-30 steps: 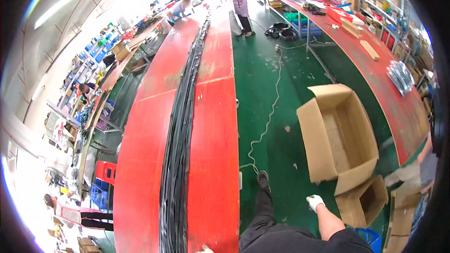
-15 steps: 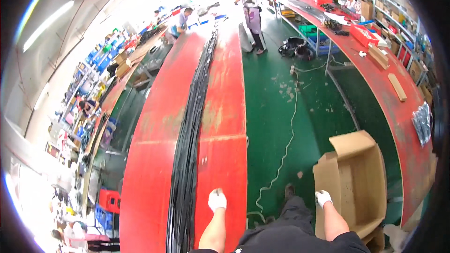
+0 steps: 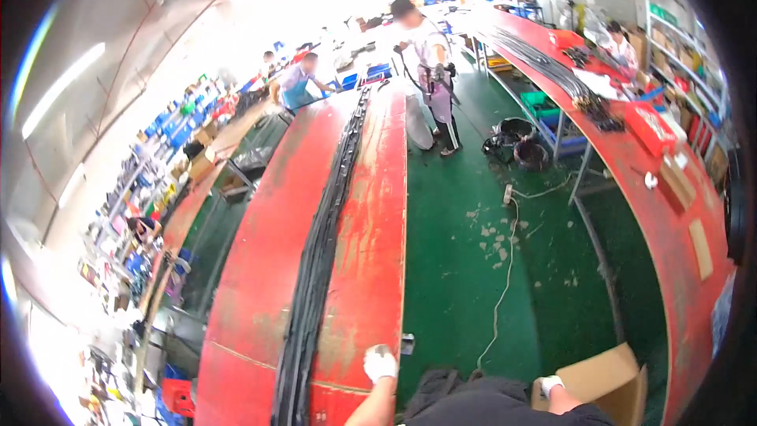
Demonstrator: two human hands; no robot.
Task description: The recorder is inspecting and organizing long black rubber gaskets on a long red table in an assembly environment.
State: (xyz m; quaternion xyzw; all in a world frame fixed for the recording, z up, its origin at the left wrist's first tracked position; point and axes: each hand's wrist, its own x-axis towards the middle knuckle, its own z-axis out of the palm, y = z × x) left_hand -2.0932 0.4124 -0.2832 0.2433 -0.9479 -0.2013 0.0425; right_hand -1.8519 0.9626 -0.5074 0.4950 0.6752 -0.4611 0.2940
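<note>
My left hand (image 3: 381,364), in a white glove, is curled into a fist over the right edge of the long red table (image 3: 260,284), with nothing seen sticking out of it. Left of that hand, a bundle of long black flat strips (image 3: 314,268) runs the length of the tabletop. My right hand (image 3: 551,385), also white-gloved, is low on the right, against the open flap of a cardboard box (image 3: 595,375). Its fingers are small and partly hidden, so I cannot make out whether it grips the flap.
A co-worker (image 3: 430,55) stands at the table's far end; another (image 3: 298,83) leans over its left side. A white cable (image 3: 505,292) with a socket block (image 3: 508,194) lies on the green floor (image 3: 449,268). Black tubs (image 3: 516,138) stand beyond. The right-hand red table (image 3: 631,181) bears strips and boxes.
My view has moved forward along the table, so the cardboard box and floor cable appear lower. Both hands sit lower in view. The standing co-worker appears nearer and has changed pose.
</note>
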